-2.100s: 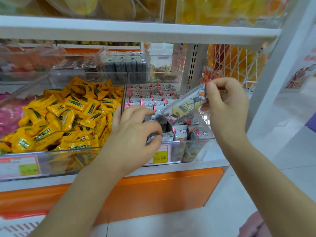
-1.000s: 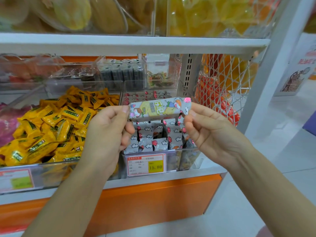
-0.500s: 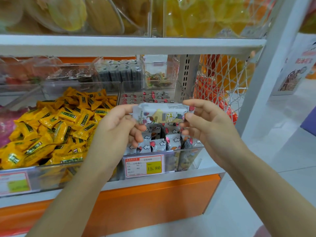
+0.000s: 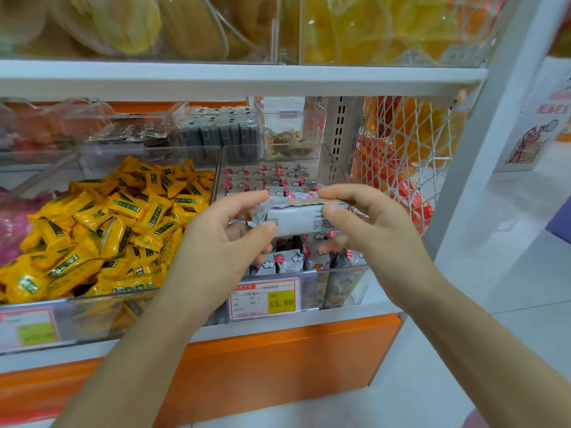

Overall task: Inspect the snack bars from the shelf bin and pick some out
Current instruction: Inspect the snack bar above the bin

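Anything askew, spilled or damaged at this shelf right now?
Nothing stands out. The left hand and right hand pinch one snack bar by its ends above its clear bin; the yellow packets lie heaped inside theirs.

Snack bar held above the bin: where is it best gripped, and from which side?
Likely at its two short ends, coming in from either side. The snack bar lies level and lengthwise across the view, so each end offers a narrow edge to pinch, as the left hand and right hand do now.
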### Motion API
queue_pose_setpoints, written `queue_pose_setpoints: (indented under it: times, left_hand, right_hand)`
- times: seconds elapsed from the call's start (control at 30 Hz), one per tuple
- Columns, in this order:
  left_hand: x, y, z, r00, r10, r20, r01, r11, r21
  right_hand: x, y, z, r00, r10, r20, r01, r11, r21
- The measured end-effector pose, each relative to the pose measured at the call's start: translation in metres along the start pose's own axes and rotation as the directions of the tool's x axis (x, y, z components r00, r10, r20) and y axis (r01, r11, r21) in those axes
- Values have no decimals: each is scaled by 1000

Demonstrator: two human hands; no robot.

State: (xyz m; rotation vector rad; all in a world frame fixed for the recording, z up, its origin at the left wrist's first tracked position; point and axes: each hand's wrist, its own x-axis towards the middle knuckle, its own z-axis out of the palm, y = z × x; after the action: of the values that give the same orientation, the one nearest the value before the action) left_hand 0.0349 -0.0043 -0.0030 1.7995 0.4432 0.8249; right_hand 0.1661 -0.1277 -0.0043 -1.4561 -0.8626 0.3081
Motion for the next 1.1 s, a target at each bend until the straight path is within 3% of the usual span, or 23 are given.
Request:
queue_pose_setpoints:
  times: [0.17, 0.33, 0.77, 0.97, 1.1]
  left_hand:
    - [0, 0, 1, 999, -13, 46, 12, 999, 34]
    - [-3, 0, 6, 999, -32, 30, 31, 999, 36]
    - [-1, -3, 2, 996, 6, -92, -1, 999, 50]
    - [1, -2, -1, 997, 59, -52, -53, 992, 112]
    - [1, -4, -1, 994, 108, -27, -101, 981, 168]
  right_hand:
    - [0, -2, 1, 998, -29, -53, 31, 999, 32]
    - [-1, -2, 2, 988, -93, -127, 86, 995, -56]
    - [-3, 0, 8, 992, -110, -65, 107, 993, -59]
    - [5, -4, -10, 993, 8, 114, -4, 999, -32]
    - [8, -1, -17, 989, 48, 141, -49, 999, 6]
